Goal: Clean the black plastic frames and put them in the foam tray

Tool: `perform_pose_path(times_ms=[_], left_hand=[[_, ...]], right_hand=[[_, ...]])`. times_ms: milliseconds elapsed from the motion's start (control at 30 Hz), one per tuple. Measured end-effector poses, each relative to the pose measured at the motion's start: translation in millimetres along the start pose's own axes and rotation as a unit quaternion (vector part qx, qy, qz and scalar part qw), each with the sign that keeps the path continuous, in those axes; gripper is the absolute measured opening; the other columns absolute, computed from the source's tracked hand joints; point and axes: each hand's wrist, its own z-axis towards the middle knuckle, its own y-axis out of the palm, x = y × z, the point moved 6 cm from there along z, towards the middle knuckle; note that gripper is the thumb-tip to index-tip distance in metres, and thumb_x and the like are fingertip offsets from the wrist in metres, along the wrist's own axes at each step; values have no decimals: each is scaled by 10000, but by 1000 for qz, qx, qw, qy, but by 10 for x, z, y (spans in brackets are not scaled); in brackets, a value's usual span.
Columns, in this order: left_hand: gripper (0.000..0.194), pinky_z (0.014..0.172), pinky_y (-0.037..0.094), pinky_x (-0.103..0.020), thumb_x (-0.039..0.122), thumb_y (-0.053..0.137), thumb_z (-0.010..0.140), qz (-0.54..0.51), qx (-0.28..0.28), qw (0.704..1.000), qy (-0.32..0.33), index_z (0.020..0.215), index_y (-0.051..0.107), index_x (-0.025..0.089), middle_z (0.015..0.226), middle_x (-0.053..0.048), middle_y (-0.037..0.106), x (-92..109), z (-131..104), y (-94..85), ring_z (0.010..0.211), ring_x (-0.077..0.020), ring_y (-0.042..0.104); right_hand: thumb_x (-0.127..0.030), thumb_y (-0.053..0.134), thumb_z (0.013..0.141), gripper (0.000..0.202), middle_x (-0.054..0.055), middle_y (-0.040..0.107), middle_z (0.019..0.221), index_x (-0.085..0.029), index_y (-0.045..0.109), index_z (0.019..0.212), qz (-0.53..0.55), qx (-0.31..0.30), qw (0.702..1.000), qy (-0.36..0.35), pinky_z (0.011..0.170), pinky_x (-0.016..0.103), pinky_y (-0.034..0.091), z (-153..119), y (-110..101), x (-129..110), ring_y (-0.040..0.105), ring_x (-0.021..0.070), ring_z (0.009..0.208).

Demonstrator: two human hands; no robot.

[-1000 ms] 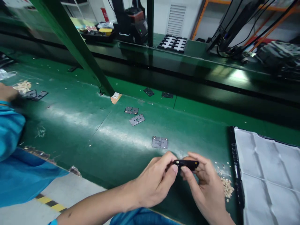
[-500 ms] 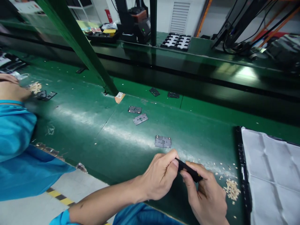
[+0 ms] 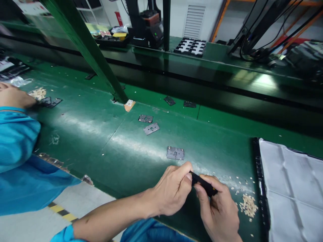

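Green bench [image 3: 118, 173]: runs across the view
White-lined tray [image 3: 290, 188]: right side
Left hand [image 3: 174, 190]: pinches one end
Right hand [image 3: 222, 205]: grips the other
Black part [image 3: 205, 186]: between both hands, apparently mid-work
Grey plates [image 3: 175, 153]: three, loose; done or left, unclear

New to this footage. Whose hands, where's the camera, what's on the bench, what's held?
No robot here: these are a person's bare left hand and right hand. Every picture comes from one camera worn on that person's head, looking forward and down. Both hands grip a slim black piece; it is partly hidden. On the green bench, just beyond the hands, lies a grey plate, with two similar plates farther off. To the right hand's right is a pile of small pale bits, then what looks like a black-edged white tray. At the picture's left edge is a co-worker's hand with a blue sleeve.
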Motion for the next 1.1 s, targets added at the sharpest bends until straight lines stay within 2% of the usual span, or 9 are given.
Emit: perform_pose_path(times_ms=[200, 367, 467, 567, 633, 733, 800, 933, 1100], left_hand=[[154, 605, 289, -323, 174, 326, 1012, 9, -40, 999, -23, 880, 355, 247, 643, 74, 361, -11, 10, -7, 544, -143, 359], [147, 708, 421, -301, 98, 438, 939, 81, -89, 992, -49, 981, 458, 238, 780, 35, 539, -119, -56, -33, 705, -163, 530], [167, 817, 475, -338, 134, 437, 1006, 132, -98, 985, -46, 1060, 564, 230, 885, -4, 646, -168, -68, -93, 818, -190, 605], [183, 915, 498, -371, 258, 491, 1067, 98, -96, 990, -32, 1223, 584, 230, 1090, -54, 704, -129, -19, -141, 981, -221, 639], [173, 857, 510, -331, 311, 493, 1087, 35, -90, 995, -36, 1207, 581, 222, 1036, -42, 706, -92, 21, -142, 921, -196, 645], [234, 711, 477, -275, 326, 400, 1124, -42, -68, 996, -47, 986, 545, 206, 792, 10, 646, -72, 48, -103, 698, -142, 602], [259, 671, 453, -264, 333, 385, 1131, -69, -63, 994, -52, 943, 510, 205, 713, 31, 609, -79, 30, -54, 626, -125, 575], [246, 646, 428, -254, 333, 366, 1139, -88, -65, 993, -47, 989, 506, 197, 686, 49, 584, -80, -35, 23, 580, -109, 548], [259, 596, 372, -252, 348, 357, 1139, -97, -62, 992, -48, 935, 451, 218, 650, 70, 498, -72, -70, 44, 550, -108, 478]], right_hand=[[-177, 643, 1018, 217, 58, 771, 1037, -224, 640, 1230, 32, -14, 999, 39, 692, 226, 657, -41, 20, 111, 798, 168, 812], [-184, 651, 1015, 231, 75, 749, 1075, -236, 642, 1240, 44, 12, 995, 84, 651, 240, 637, -28, -78, 240, 784, 182, 850], [-215, 619, 1039, 232, 79, 740, 1104, -246, 636, 1268, 60, 1, 991, 122, 673, 248, 635, 10, -88, 279, 766, 174, 841], [-235, 550, 1074, 269, 78, 739, 1108, -248, 621, 1333, 92, -46, 985, 141, 685, 264, 638, 58, -6, 245, 744, 156, 778], [-235, 508, 1091, 288, 70, 745, 1094, -248, 632, 1350, 114, -59, 981, 145, 688, 266, 640, 82, 31, 211, 730, 144, 742], [-238, 509, 1092, 294, 49, 763, 1000, -245, 661, 1344, 138, -51, 976, 163, 649, 245, 628, 87, 28, 205, 716, 136, 693], [-238, 547, 1078, 253, 30, 757, 902, -235, 680, 1294, 157, -39, 970, 182, 616, 230, 614, 70, 10, 228, 708, 136, 664], [-239, 592, 1059, 170, 0, 706, 768, -225, 724, 1165, 182, -6, 964, 194, 556, 214, 577, 33, -14, 255, 666, 128, 593], [-255, 620, 1044, 157, 0, 698, 760, -223, 762, 1103, 180, 21, 962, 202, 538, 214, 559, 7, -13, 263, 648, 120, 566]])
